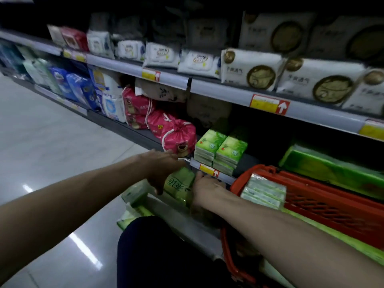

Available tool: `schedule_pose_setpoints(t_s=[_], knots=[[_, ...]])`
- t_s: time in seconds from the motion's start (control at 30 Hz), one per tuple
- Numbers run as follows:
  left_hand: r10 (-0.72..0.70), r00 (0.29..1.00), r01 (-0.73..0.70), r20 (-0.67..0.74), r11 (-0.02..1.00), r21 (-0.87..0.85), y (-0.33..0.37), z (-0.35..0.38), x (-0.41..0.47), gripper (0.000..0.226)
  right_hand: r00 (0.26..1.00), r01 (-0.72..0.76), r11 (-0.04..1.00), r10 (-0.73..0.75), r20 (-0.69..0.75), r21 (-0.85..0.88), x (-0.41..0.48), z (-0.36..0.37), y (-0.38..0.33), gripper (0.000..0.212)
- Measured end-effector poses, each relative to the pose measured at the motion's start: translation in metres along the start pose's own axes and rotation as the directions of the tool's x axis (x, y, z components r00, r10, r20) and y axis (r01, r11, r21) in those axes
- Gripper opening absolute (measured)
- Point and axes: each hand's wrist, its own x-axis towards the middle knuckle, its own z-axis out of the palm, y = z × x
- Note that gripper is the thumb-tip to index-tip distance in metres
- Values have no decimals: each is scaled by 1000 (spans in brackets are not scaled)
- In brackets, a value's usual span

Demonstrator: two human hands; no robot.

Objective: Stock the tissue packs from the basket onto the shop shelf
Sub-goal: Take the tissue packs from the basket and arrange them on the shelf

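A light green tissue pack with dark characters sits low in front of the shelf edge, between both hands. My left hand lies over its top left with fingers reaching down its side. My right hand grips its right side. The red basket stands to the right and holds several pale green tissue packs at its left end. Two stacks of green tissue packs stand on the lower shelf above the hands.
Pink drawstring bags crowd the shelf left of the green stacks. A long green wrapped pack lies behind the basket. More green packs sit low beside my knee. Upper shelves carry white wipes and tissue packs. Shiny floor lies left.
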Motion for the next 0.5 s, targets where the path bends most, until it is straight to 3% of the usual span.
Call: schedule_pose_setpoints(t_s=[0.1, 0.23, 0.33, 0.5], knots=[[-34, 999, 31, -42, 997, -69, 0, -26, -28, 118, 989, 85, 995, -90, -118, -47, -24, -15, 10, 117], [-16, 991, 26, -133, 997, 69, 12, -75, -68, 109, 945, 228, 970, -200, -258, 85, -52, -23, 26, 119], [-34, 980, 68, -195, 984, 166, 18, -111, -104, 115, 873, 365, 910, -262, -410, 196, -77, -36, 32, 112], [-32, 947, 105, -319, 971, 214, 24, -169, -154, 117, 733, 500, 839, -277, -621, 215, -120, -74, 48, 109]])
